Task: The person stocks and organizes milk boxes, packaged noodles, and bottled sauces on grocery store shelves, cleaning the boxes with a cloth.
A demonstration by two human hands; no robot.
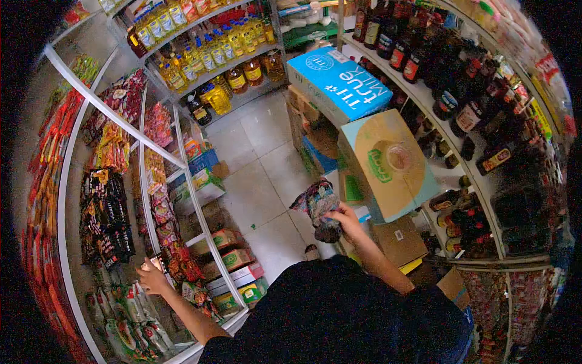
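**Shelf reach with cloth in hand**

The left hand (151, 278) is stretched out to the snack shelf (182, 182) and rests on a small packet (154, 262) at the front edge of a lower tier. Whether the fingers are closed on it or only touching cannot be told — the packet is small and partly covered. The right hand (347, 219) is held up in the aisle, clamped around a bunched cloth (320, 209). The two hands are well apart.

Procedure, as a judgement: keep the cloth gathered tight in the right hand so that no loose end trails onto the cartons (388, 164) just beside it. Handle the packet by its edges with the left hand; neighbouring sachets hang close and could be dragged along.

Materials:
- Cloth: soft, patterned, dark with pale patches, crumpled into a lump.
- Packet and its neighbours: glossy film, flat, crinkled, brightly printed.
- Shelf: white metal rails and uprights, smooth.
- Cartons: corrugated board, box-shaped, one blue and one tan — stacked against the bottle shelves.
- Floor (260, 182): pale square tiles.
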